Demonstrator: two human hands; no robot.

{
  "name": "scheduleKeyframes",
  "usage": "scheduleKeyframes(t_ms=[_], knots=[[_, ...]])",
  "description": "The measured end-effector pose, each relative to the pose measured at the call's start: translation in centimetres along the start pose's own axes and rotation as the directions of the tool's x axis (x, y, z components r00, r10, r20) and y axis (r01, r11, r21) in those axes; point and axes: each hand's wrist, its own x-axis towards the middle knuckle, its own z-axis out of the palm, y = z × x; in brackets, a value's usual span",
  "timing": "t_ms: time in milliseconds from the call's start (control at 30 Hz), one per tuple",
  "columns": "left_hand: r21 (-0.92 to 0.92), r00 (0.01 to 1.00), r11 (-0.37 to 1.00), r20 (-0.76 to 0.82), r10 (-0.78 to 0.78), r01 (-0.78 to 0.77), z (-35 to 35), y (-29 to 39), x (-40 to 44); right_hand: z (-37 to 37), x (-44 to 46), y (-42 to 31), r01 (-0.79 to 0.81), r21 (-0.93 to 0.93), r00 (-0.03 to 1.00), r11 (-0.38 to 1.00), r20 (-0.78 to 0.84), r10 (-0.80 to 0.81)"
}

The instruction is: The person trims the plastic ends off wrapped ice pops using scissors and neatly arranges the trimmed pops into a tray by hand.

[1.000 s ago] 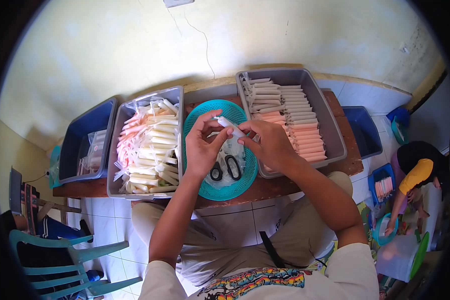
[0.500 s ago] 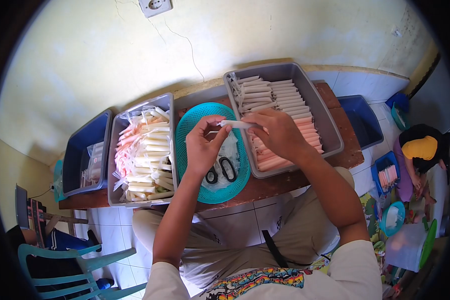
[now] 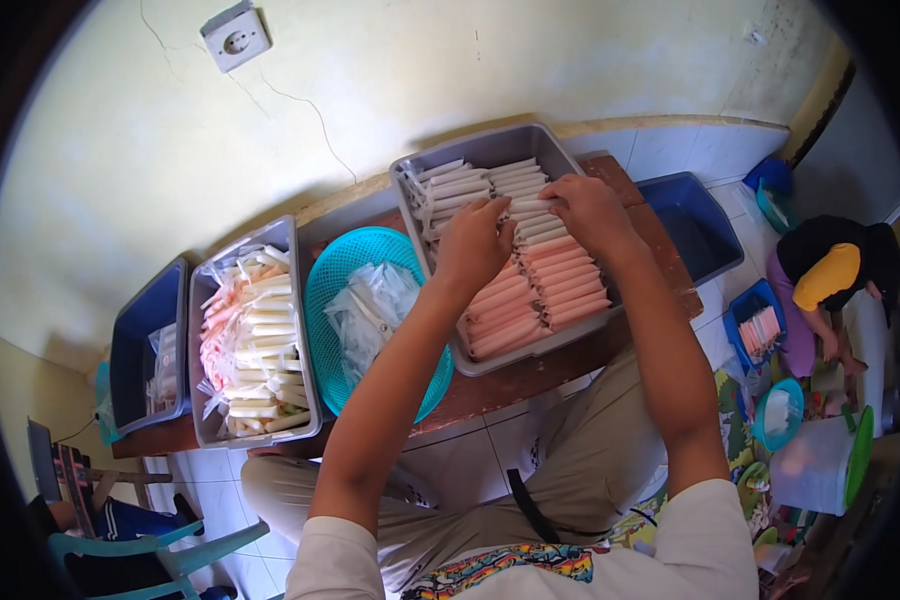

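Observation:
A grey bin (image 3: pixel 576 350) holds rows of filled plastic ice pop tubes, white ones at the back and pink ones (image 3: pixel 573 288) in front. Over its white rows, my left hand (image 3: pixel 473 243) and my right hand (image 3: pixel 595 217) are closed at the two ends of a white ice pop tube (image 3: pixel 526 206), which lies level with the row. My fingers partly hide its ends. Left of this bin, a teal mesh basket (image 3: pixel 322 283) contains clear plastic bags (image 3: pixel 395 285) and scissors (image 3: pixel 370 312), whose handles are behind my left forearm.
Another grey bin (image 3: pixel 313 395) carries loosely piled white and pink tubes. Blue bins (image 3: pixel 130 335) stand at the far left and, lower down, behind the bench's right end (image 3: pixel 685 290). At right, a person (image 3: pixel 825 285) sits by a small blue crate (image 3: pixel 738 345). A green chair (image 3: pixel 185 555) stands lower left.
Both hands have carried the white tube rightward from above the basket into the right bin's white rows. My view has shifted right, and my left forearm now covers the scissors' handles.

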Motion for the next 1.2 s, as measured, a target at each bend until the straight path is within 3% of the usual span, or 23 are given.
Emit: scheduleKeyframes(t_ms=[233,367,533,833,967,1033,1200], knots=[[0.060,0.977,0.998,0.214,0.005,-0.018,2.4,-1.4,-0.5,2.6,-0.6,1.9,-0.069,-0.266,0.992,0.962,0.087,0.095],[0.130,0.961,0.990,0.260,-0.093,0.061,1.8,-0.4,-0.5,4.1,-0.7,2.6,-0.134,-0.249,0.983,0.959,0.090,0.161],[0.035,0.972,0.995,0.217,0.087,-0.097,3.2,-2.0,-1.2,4.7,-0.8,3.2,-0.138,-0.268,0.982,0.954,0.088,0.167],[-0.056,0.970,0.998,0.242,-0.008,0.023,2.8,-1.5,-1.3,4.4,-0.4,2.4,-0.179,-0.302,0.962,0.936,0.144,0.230],[-0.119,0.977,0.993,0.211,0.020,0.006,3.2,-2.1,-1.2,4.6,-0.6,2.5,-0.199,-0.312,0.960,0.929,0.128,0.249],[-0.099,0.952,0.995,0.307,0.000,0.032,3.2,-2.3,-1.1,4.7,-0.8,2.6,-0.194,-0.340,0.963,0.920,0.116,0.245],[-0.082,0.943,0.995,0.330,-0.029,0.059,3.4,-2.6,-1.2,4.6,-0.8,2.3,-0.202,-0.329,0.956,0.922,0.139,0.259]])
